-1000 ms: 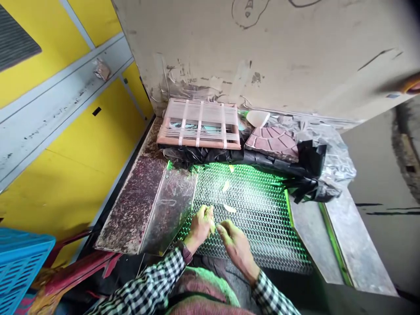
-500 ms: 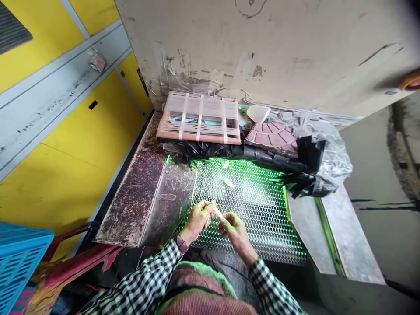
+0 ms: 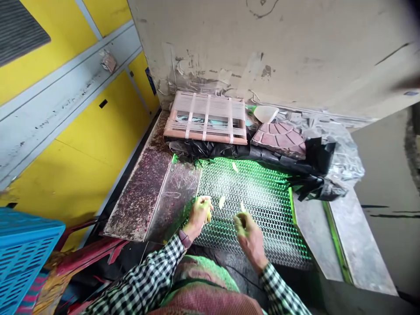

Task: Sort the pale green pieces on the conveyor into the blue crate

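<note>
Left hand [image 3: 198, 217]: was clenched on a pale yellow sliver [image 3: 208, 215].
Right hand [image 3: 249, 239]: hung curled over hexagonal wire mesh [image 3: 265, 201], grip unclear.

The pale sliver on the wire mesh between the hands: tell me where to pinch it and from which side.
Probably pinch the pale sliver across its middle, coming from above with the right hand: it lies long and narrow on the wire mesh, so fingertips can close on its long edges.

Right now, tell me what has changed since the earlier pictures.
The hands have parted: the right hand has moved rightward, away from the left hand, which has a pale sliver at its fingers. Another sliver lies on the wire mesh. The pink frame and black plastic sheet stayed put.
</note>
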A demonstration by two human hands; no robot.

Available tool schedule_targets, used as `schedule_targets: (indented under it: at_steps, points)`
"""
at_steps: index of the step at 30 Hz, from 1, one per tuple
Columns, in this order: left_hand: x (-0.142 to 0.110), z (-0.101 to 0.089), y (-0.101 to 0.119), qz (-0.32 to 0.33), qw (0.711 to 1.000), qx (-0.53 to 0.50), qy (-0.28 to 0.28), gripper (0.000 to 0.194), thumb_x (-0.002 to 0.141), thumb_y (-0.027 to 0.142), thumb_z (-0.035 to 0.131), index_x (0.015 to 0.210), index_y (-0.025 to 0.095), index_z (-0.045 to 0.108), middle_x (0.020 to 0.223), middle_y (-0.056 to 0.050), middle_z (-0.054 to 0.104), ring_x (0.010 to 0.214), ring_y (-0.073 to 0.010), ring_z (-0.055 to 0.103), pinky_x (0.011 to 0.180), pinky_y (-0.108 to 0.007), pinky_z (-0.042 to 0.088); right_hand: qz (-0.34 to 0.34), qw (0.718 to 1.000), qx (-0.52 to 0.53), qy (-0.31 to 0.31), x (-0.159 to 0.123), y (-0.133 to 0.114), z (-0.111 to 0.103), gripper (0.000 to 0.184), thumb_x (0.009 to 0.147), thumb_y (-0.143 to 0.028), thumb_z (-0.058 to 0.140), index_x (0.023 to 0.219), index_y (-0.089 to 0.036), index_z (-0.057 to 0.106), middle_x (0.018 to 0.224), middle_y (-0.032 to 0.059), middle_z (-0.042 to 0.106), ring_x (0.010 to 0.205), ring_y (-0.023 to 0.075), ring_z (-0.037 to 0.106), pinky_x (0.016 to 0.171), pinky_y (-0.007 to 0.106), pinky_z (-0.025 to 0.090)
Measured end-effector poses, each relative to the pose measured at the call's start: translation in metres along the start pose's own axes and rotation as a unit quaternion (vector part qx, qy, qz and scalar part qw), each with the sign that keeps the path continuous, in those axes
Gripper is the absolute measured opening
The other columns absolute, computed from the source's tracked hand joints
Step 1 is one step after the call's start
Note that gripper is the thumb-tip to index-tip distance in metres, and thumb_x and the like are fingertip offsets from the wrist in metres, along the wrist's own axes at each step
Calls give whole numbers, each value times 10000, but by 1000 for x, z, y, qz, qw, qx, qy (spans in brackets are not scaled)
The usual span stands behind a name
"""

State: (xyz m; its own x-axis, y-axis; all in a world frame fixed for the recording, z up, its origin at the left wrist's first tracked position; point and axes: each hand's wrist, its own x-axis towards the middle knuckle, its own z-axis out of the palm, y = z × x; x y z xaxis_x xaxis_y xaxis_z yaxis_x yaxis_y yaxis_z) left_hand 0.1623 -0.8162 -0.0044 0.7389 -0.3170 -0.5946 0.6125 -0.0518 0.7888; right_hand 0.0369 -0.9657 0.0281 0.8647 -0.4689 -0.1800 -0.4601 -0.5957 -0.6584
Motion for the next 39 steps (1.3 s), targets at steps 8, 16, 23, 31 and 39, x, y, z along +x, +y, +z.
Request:
schedule_targets:
  at_steps: [8,16,23,31,39]
  points:
    - [-15,9,9,34,992,-111,-44,423,871,319,623,1255,145,599,956,-79,752,525,-73,453,461,-202,334,69,973,207,-78,-2,-54,44,423,966,-627,529,840,-225,571,720,2,604,627,169,507,592,284,401]
    - [-4,-1,-7,1,998,-62,-22,467,899,457,642,1237,145,562,1053,-127,753,563,-100,587,379,-183,307,-36,991,-116,65,13,9,20,464,1022,-540,297,786,-217,533,678,27,562,499,138,399,484,266,230]
    - [-18,1,-9,93,959,189,-187,454,938,317,578,1357,142,576,740,-22,697,485,-126,506,509,-254,394,15,992,102,-73,12,-11,9,379,990,-574,502,1006,-220,635,756,14,646,650,181,579,603,284,417]
    - [-20,4,-11,100,969,160,-158,494,941,370,581,1380,145,568,636,21,646,483,-131,506,498,-242,348,84,993,72,-28,16,-1,9,420,949,-620,500,847,-224,601,726,22,639,622,192,528,578,301,359]
    - [-10,9,-2,-119,961,-241,-69,269,825,304,735,1022,169,611,772,6,623,535,-76,525,465,-181,371,85,975,200,-46,-7,-29,0,419,962,-619,534,1039,-220,635,888,55,672,722,210,589,620,324,480]
